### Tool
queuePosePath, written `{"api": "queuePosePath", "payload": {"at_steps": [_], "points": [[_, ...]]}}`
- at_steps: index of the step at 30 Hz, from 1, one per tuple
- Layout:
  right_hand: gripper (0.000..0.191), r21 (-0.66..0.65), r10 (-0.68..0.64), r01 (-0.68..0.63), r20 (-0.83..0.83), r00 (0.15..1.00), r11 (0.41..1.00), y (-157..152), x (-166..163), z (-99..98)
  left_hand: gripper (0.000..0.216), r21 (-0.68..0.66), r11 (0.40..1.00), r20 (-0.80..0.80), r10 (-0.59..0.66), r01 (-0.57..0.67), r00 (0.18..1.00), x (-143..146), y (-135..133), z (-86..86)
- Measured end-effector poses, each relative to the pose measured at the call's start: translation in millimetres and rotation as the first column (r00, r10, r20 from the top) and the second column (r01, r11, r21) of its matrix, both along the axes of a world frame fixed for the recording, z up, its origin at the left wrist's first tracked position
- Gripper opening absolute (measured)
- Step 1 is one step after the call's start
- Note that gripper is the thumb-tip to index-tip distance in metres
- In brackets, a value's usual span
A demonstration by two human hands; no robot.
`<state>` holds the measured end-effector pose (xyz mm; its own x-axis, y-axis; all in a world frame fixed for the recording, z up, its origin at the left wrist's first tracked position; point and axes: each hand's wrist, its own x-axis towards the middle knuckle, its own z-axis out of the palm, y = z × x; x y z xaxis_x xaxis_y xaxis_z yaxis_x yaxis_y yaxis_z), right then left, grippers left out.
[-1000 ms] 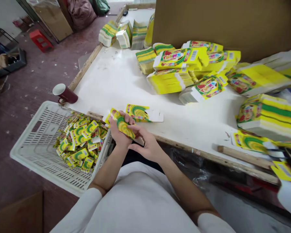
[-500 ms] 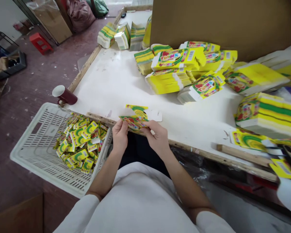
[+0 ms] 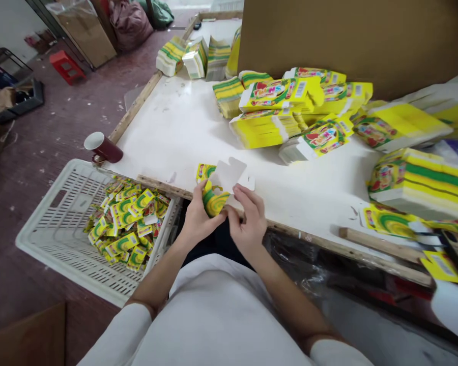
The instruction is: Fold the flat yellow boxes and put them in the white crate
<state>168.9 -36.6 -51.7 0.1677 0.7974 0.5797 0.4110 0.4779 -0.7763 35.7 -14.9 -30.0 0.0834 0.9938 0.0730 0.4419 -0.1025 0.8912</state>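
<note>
Between left hand [image 3: 198,219] and right hand [image 3: 249,222], yellow carton [image 3: 215,205] (green-swirled).

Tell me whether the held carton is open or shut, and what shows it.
Open at its far end: the held carton has white flaps standing out unfolded. The near end is too hidden to tell.

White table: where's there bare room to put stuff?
Bare: left, between the maroon mug and the middle carton pile; front, between the right hand and the striped stack at right. Crowded: along the brown panel, and the right end of the table.
</note>
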Motion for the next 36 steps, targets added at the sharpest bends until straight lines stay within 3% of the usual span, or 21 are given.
{"api": "queuePosePath", "payload": {"at_steps": [3, 5, 7, 9, 11, 13, 15, 17, 19, 21, 26, 31, 36], "points": [[0.045, -0.161, 0.100, -0.134, -0.204, 0.974, 0.978, -12, -13, -7.7, 0.088, 0.049, 0.998, 0.089, 0.024, -0.029, 0.996, 3, -1, -7.3], [0.047, -0.199, 0.125, -0.200, -0.335, 0.934, 0.959, -10, -9, -5.8, 0.092, 0.060, 0.998, 0.090, -0.005, -0.001, 0.996, 0, 1, -8.3], [0.055, -0.190, 0.099, -0.196, -0.427, 0.899, 0.962, 2, 3, 1.6, 0.096, 0.071, 0.996, 0.022, -0.054, 0.052, 0.998, -3, 2, -7.8], [0.056, -0.272, 0.105, -0.243, -0.439, 0.892, 0.931, 17, 18, 11.0, 0.097, 0.097, 0.983, -0.080, -0.147, 0.155, 0.986, -6, 1, -7.4], [0.039, -0.439, 0.075, -0.343, -0.522, 0.850, 0.830, 30, 30, 17.6, 0.094, 0.147, 0.953, -0.158, -0.242, 0.265, 0.957, -8, -1, -8.0], [0.032, -0.537, 0.032, -0.536, -0.687, 0.726, 0.652, 39, 35, 18.7, 0.092, 0.194, 0.921, -0.203, -0.299, 0.338, 0.932, -9, -3, -9.2], [0.032, -0.529, -0.013, -0.706, -0.804, 0.594, 0.471, 43, 35, 14.7, 0.090, 0.213, 0.899, -0.235, -0.334, 0.384, 0.913, -10, -5, -10.3], [0.032, -0.515, -0.041, -0.773, -0.841, 0.540, 0.370, 43, 34, 8.9, 0.091, 0.204, 0.879, -0.259, -0.375, 0.430, 0.890, -11, -5, -10.7], [0.035, -0.515, -0.070, -0.768, -0.844, 0.532, 0.381, 40, 34, 4.1, 0.093, 0.194, 0.870, -0.264, -0.399, 0.453, 0.878, -12, -4, -10.6], [0.045, -0.501, -0.078, -0.749, -0.849, 0.523, 0.435, 36, 36, 1.3, 0.093, 0.206, 0.870, -0.242, -0.399, 0.448, 0.885, -12, -2, -10.6], [0.076, -0.372, 0.137, -0.730, -0.835, 0.533, 0.574, 21, 37, -0.5, 0.082, 0.262, 0.915, -0.169, -0.270, 0.308, 0.948, -9, -1, -14.1], [0.049, -0.432, 0.057, -0.586, -0.770, 0.635, 0.685, 17, 25, -1.2, 0.078, 0.201, 0.920, -0.209, -0.295, 0.336, 0.932, -4, -3, -16.3], [0.049, -0.477, 0.197, -0.566, -0.622, 0.758, 0.673, 29, 23, -3.9, 0.061, 0.155, 0.942, -0.244, -0.255, 0.297, 0.936, -2, -7, -14.5]]}}
